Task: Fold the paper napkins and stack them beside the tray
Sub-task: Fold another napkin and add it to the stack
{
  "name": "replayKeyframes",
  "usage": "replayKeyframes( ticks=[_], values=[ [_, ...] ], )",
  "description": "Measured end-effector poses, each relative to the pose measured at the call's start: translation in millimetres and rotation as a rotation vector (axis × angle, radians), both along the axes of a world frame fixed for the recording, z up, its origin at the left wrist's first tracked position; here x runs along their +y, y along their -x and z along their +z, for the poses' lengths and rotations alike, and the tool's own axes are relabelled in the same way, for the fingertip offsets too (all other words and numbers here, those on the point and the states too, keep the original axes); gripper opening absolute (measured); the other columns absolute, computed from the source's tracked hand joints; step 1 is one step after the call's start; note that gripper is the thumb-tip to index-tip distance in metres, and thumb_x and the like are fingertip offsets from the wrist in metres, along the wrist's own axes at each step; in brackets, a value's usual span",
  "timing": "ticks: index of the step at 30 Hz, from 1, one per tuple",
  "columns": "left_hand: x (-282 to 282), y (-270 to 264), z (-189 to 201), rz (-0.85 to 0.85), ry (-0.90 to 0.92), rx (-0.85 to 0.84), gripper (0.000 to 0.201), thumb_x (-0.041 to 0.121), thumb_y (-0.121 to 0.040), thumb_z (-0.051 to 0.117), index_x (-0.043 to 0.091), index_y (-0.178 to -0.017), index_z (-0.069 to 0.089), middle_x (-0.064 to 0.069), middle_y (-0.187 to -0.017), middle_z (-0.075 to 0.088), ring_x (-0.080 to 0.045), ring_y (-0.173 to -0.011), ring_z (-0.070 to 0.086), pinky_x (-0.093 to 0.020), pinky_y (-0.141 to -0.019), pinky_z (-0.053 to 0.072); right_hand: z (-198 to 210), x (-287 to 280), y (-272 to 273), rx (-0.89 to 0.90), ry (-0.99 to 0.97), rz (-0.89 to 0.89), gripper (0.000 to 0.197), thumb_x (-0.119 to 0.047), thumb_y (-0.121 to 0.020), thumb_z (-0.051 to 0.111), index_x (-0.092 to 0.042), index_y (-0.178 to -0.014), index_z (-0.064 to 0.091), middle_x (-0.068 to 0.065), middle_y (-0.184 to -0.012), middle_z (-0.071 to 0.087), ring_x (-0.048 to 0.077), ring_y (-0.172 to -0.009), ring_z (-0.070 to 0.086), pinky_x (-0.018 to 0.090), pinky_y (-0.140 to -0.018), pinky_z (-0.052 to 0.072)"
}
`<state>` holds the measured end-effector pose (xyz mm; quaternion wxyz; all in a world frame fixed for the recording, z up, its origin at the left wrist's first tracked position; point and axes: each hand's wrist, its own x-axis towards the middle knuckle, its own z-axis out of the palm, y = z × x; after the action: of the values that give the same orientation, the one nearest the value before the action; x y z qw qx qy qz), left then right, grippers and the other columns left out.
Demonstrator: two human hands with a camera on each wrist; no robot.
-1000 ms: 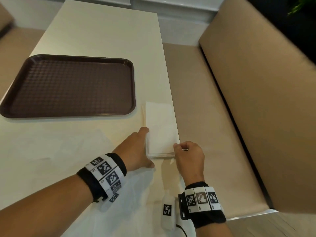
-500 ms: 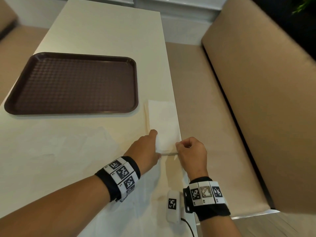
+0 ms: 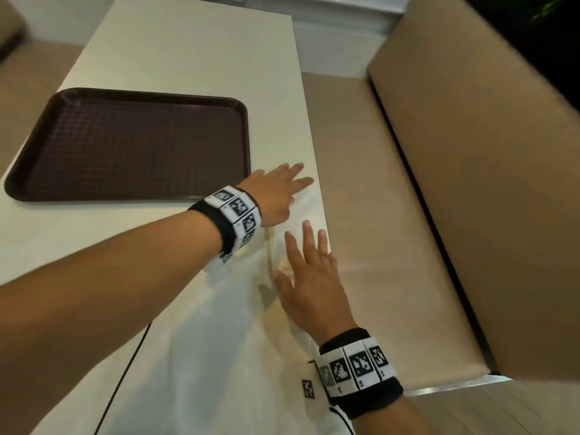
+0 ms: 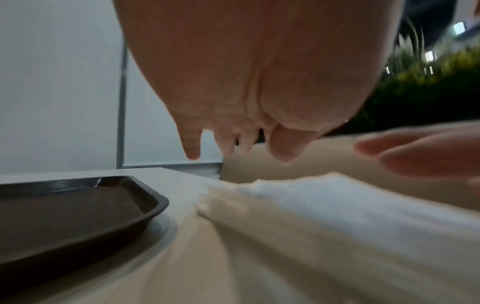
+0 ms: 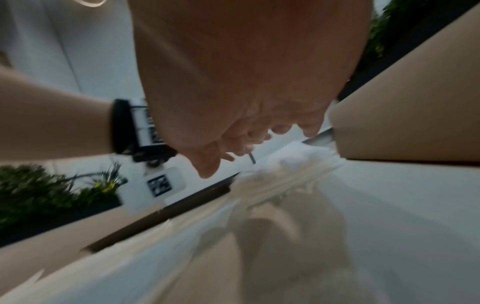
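Hovering flat over the folded napkins (image 3: 306, 215), both hands have their fingers straight and spread, gripping nothing. Left hand (image 3: 277, 191) sits at the far end of the stack, right hand (image 3: 309, 277) at the near end; whether the fingertips actually press the paper cannot be told from the head view, which is blurred.

Folded napkins: white stack on the tabletop (image 3: 194, 58), along its right edge, just beside the near right corner of the tray (image 3: 125, 146) and apart from it. In the left wrist view the stack (image 4: 324, 205) shows as a soft white layered mass to the right of the tray rim (image 4: 145, 197), with a strip of bare tabletop between. Left hand (image 4: 246, 92) hangs above it, fingers pointing down and loose.

Tray: dark brown, textured floor, raised rim, lying flat.

Unfolded napkin (image 3: 226, 340): thin white sheet spread on the near part of the tabletop, partly under the right wrist. A dark cable (image 3: 125, 372) crosses the tabletop near it.

Right wrist view: right hand (image 5: 233, 102) palm down over pale paper, heavily smeared. Both wrists carry black bands with marker tiles. A tan bench (image 3: 376, 215) runs along the right.
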<state>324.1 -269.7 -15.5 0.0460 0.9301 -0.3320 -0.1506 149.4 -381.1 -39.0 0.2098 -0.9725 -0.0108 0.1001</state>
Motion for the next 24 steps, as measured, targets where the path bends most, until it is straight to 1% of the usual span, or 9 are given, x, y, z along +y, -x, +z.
replayKeyframes(
  ticks=[2,5,10,12,15,17,19,21,24],
  values=[
    [-8,-4,-13,-0.023,-0.169,0.088,0.064,0.025,-0.106,0.033,0.035,-0.158,-0.001,0.003,-0.167,-0.014,-0.022,-0.155,-0.003,-0.056,-0.122,0.011,-6,6,2,0.123,0.028,0.050,0.066,-0.050,-0.106,0.032,-0.030,-0.162,0.003,-0.004,-0.166,-0.025,0.023,-0.152,-0.025,0.046,-0.126,-0.004],
    [-12,0,-29,0.016,-0.291,0.138,0.062,0.032,-0.106,0.028,0.034,-0.159,-0.005,0.000,-0.167,-0.015,-0.025,-0.155,-0.004,-0.059,-0.121,0.009,-12,10,2,0.246,0.063,0.079,0.069,-0.054,-0.105,0.031,-0.026,-0.162,0.004,0.000,-0.168,-0.018,0.027,-0.154,-0.019,0.047,-0.126,-0.003],
    [-4,11,-2,0.070,-0.148,0.147,0.062,0.034,-0.107,0.029,0.028,-0.160,-0.003,-0.003,-0.167,-0.014,-0.024,-0.155,-0.003,-0.057,-0.123,0.008,9,8,11,0.137,-0.056,0.031,0.065,-0.048,-0.104,0.041,-0.025,-0.160,0.017,-0.002,-0.169,-0.011,0.021,-0.156,-0.012,0.046,-0.126,0.004],
    [14,25,28,0.099,-0.017,0.127,0.061,0.035,-0.107,0.031,0.024,-0.160,0.004,-0.003,-0.168,-0.003,-0.025,-0.154,0.006,-0.050,-0.123,0.013,25,6,30,0.000,-0.135,-0.026,0.055,-0.040,-0.102,0.050,-0.023,-0.153,0.038,-0.003,-0.170,0.010,0.016,-0.156,0.009,0.039,-0.124,0.021],
    [61,67,63,0.130,0.094,0.105,0.052,0.040,-0.104,0.042,0.026,-0.153,0.033,0.001,-0.155,0.040,-0.024,-0.140,0.040,-0.040,-0.113,0.034,37,5,74,-0.032,-0.151,-0.063,0.048,-0.040,-0.095,0.064,-0.021,-0.139,0.056,-0.005,-0.153,0.045,0.014,-0.139,0.043,0.029,-0.108,0.039],
    [101,111,68,0.128,0.077,0.116,0.043,0.046,-0.098,0.050,0.033,-0.139,0.051,0.008,-0.128,0.060,-0.018,-0.117,0.056,-0.036,-0.097,0.045,34,8,107,0.101,-0.080,-0.049,0.064,-0.046,-0.088,0.072,-0.023,-0.143,0.050,-0.005,-0.147,0.044,0.017,-0.134,0.042,0.031,-0.104,0.044],
    [139,164,60,0.111,0.027,0.209,0.040,0.054,-0.092,0.054,0.039,-0.129,0.056,0.017,-0.109,0.059,-0.010,-0.098,0.056,-0.031,-0.086,0.048,23,13,131,0.253,0.005,-0.048,0.084,-0.052,-0.081,0.076,-0.026,-0.151,0.037,-0.002,-0.150,0.034,0.021,-0.136,0.033,0.037,-0.107,0.042],
    [169,217,44,0.108,-0.028,0.335,0.042,0.057,-0.090,0.056,0.043,-0.130,0.052,0.021,-0.107,0.051,-0.005,-0.093,0.054,-0.026,-0.082,0.047,14,18,143,0.295,0.077,-0.039,0.091,-0.053,-0.079,0.077,-0.029,-0.154,0.030,-0.003,-0.152,0.028,0.022,-0.136,0.029,0.039,-0.110,0.038],
    [190,275,16,0.138,-0.046,0.473,0.059,0.053,-0.091,0.061,0.043,-0.144,0.037,0.022,-0.124,0.037,-0.003,-0.104,0.050,-0.022,-0.088,0.046,10,22,146,0.271,0.101,-0.045,0.082,-0.047,-0.081,0.077,-0.031,-0.150,0.037,-0.005,-0.147,0.031,0.022,-0.131,0.032,0.039,-0.106,0.035]
  ],
)
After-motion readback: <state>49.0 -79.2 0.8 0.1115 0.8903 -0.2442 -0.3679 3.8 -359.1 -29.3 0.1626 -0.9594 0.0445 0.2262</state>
